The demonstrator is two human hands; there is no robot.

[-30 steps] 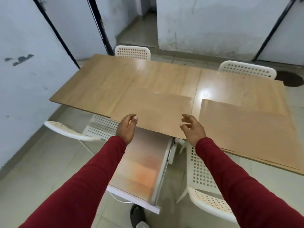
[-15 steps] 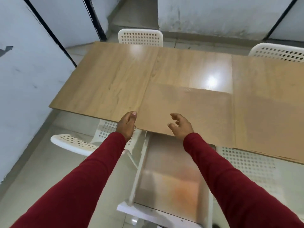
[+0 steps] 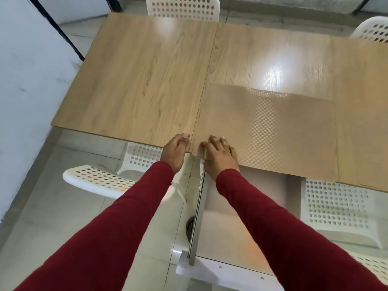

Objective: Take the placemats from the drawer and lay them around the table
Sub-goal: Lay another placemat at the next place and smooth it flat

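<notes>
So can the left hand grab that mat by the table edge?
Probably yes. The left hand sits at the table edge right beside the placemat corner, with nothing between them. The right hand already rests flat on that corner, so space there is a bit tight.

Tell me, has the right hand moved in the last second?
Yes. The right hand came down flat onto the placemat, sliding left towards the table's seam, close to the left hand.
</notes>
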